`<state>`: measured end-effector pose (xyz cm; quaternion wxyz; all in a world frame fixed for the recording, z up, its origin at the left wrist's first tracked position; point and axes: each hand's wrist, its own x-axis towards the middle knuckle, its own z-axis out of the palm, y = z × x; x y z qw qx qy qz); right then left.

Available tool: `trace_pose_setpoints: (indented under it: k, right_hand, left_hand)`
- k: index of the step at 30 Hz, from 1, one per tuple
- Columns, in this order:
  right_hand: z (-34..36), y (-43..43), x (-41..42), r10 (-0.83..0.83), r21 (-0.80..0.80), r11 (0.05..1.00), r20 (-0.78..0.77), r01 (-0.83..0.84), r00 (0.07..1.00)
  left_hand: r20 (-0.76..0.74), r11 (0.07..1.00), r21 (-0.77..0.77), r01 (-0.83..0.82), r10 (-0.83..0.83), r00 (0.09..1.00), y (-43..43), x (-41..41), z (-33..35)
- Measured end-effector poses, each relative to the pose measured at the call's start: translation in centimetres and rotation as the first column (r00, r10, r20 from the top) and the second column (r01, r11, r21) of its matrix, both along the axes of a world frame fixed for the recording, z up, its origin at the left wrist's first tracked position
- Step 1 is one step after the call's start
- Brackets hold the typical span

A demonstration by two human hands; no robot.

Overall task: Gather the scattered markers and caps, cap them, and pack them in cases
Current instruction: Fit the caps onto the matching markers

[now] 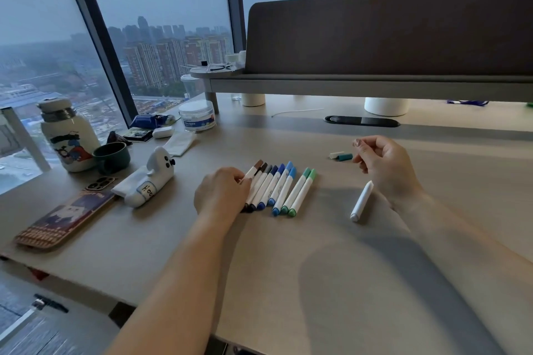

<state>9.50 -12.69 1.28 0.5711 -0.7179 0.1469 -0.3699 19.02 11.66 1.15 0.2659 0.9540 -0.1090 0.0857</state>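
Observation:
Several capped white-bodied markers [277, 189] lie side by side in a row at the desk's middle, caps brown, grey, blue and green. My left hand [220, 193] rests on the row's left end, fingers touching the brown-capped marker. A lone white marker [362, 201] lies to the right of the row, just under my right wrist. Beyond it lie a loose white cap [336, 155] and a teal cap [345, 157]. My right hand [383, 166] hovers next to those caps, fingers curled loosely, nothing seen in it. A white ghost-shaped pencil case [151, 181] lies to the left.
On the left stand a white bottle [67, 135], a dark green cup [112, 157], a phone [65, 217] and a clear tub [197, 116]. A raised shelf with a grey divider [375, 37] crosses the back, a person behind it. The desk's front edge [115, 294] runs diagonally.

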Motion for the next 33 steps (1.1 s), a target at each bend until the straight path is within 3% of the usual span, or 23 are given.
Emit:
trace_pose_setpoints:
  k: [11,23,33]
  right_hand:
    - [-0.4,-0.6,0.4,-0.019,-0.035,0.999,-0.002,0.019,1.000]
    - [-0.4,-0.8,0.2,-0.045,-0.071,0.997,-0.022,0.043,0.999]
    - [-0.3,-1.1,0.3,-0.070,-0.057,0.996,-0.027,0.068,0.997]
  left_hand:
    - [-0.004,0.999,0.018,0.030,-0.030,1.000,-0.1,0.3,-0.7]
    - [-0.059,0.972,0.213,0.093,-0.083,0.995,-0.7,-0.2,-0.5]
    - [-0.130,0.977,0.179,0.113,-0.090,0.987,-0.8,-0.2,-0.3]
